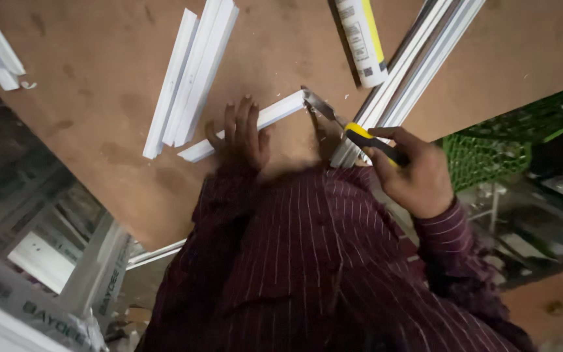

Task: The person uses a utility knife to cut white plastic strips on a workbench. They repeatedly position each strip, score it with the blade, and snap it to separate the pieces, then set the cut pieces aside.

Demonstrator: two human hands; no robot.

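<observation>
Pressing a short white trim strip (265, 120) flat at frame centre, left hand (242, 133) spread open; right hand (412, 173) fisted on utility knife (350, 127), blade apparently at strip's end. Slip risks left fingers.

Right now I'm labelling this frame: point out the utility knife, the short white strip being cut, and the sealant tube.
utility knife (366, 138): head view, yellow-black handle.
short white strip (281, 109): head view, its bare right part.
sealant tube (363, 40): head view, middle of its body.
</observation>
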